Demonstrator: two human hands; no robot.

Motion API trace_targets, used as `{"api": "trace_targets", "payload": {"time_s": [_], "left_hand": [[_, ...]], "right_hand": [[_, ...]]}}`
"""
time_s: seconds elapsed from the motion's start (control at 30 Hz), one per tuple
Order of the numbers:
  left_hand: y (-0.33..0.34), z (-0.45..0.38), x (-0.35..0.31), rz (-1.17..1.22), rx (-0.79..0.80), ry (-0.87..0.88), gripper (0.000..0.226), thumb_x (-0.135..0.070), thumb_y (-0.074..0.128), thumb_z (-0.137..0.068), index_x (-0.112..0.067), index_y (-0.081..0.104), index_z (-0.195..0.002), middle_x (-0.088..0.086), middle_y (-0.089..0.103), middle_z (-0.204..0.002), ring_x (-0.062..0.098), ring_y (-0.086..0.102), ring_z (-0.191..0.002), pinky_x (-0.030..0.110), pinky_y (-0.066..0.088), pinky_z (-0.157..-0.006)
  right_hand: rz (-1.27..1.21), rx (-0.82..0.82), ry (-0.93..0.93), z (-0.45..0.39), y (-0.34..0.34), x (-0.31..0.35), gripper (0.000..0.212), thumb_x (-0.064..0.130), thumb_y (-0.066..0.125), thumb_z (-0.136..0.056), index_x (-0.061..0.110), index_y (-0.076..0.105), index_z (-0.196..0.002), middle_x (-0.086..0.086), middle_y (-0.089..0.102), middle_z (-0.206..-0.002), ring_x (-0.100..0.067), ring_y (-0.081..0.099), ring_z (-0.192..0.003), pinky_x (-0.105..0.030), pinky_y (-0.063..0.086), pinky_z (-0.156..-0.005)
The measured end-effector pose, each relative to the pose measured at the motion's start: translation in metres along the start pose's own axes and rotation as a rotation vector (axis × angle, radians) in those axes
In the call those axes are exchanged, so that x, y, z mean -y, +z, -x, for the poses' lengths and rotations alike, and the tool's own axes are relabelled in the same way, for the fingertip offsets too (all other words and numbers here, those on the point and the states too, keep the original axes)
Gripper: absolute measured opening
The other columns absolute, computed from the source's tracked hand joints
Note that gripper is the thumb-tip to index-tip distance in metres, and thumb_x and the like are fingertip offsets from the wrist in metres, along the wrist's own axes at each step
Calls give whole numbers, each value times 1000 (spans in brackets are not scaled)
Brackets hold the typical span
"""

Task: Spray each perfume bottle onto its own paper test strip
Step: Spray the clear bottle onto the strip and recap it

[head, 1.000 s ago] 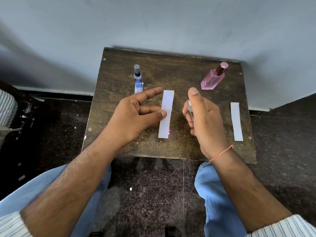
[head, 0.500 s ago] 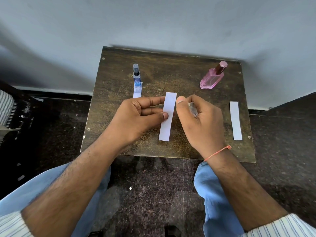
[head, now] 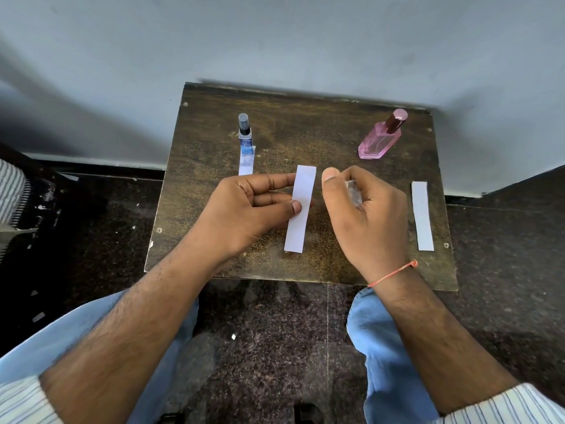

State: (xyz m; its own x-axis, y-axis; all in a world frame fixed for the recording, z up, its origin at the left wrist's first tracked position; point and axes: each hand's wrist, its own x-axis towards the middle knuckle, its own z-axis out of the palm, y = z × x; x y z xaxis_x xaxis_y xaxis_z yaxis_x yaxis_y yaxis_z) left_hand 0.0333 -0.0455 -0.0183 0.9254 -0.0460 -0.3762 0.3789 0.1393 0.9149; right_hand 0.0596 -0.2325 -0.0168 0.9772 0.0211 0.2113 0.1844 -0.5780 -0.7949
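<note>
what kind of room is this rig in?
Probably a plain room at home, not a lab: a small worn wooden table pushed against a bare painted wall, over a dark speckled stone floor. The person sits close, knees at the table's near edge.

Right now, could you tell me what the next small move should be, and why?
Probably press the thumb down to spray. The right hand grips a small clear bottle beside the middle strip, which the left hand pinches; the thumb seems to sit on top.
</note>
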Motion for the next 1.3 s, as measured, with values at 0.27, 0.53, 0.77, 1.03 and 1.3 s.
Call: {"api": "trace_targets", "payload": {"time_s": [0.27, 0.53, 0.77, 1.03, 1.3], "left_hand": [[-2, 0, 0, 5, -4, -20, 43, 5, 76, -92, -11, 74, -132, 9, 85, -105, 22, 83, -99, 28, 66, -86], [-3, -1, 1, -2, -8, -35, 42, 5, 76, -92, -14, 75, -129, 9, 85, -104, 22, 83, -99, 32, 66, -91], [-3, -1, 0, -16, -13, -51, 42, 5, 76, -93, -10, 74, -131, 9, 85, -106, 23, 83, -100, 34, 66, -91], [-2, -1, 0, -11, -25, -66, 41, 6, 77, -91, -11, 75, -129, 10, 85, -105, 21, 83, -98, 32, 67, -89], [0, 1, -2, -4, -23, -69, 40, 7, 75, -92, -10, 75, -129, 10, 85, -104, 22, 83, -96, 35, 67, -91]], "right_hand": [[-10, -13, 9, 0, -4, 2, 46, 48, 55, -98, 20, 49, -62, 7, 43, -50, -8, 45, -52, -20, 29, -52], [-15, 1, 29, -3, -7, 0, 49, 49, 55, -98, 20, 46, -60, 5, 42, -51, -12, 41, -52, -30, 31, -53], [-25, 18, 41, -3, -7, 1, 51, 50, 53, -99, 25, 39, -58, 7, 38, -50, -11, 40, -51, -28, 28, -52], [-31, 20, 50, -3, -7, 1, 51, 50, 54, -97, 16, 46, -61, 5, 41, -51, -12, 40, -52, -31, 29, -53], [-23, 19, 75, -3, -7, 4, 55, 54, 54, -100, 22, 36, -58, 10, 42, -51, -9, 39, -52, -20, 24, -52]]}}
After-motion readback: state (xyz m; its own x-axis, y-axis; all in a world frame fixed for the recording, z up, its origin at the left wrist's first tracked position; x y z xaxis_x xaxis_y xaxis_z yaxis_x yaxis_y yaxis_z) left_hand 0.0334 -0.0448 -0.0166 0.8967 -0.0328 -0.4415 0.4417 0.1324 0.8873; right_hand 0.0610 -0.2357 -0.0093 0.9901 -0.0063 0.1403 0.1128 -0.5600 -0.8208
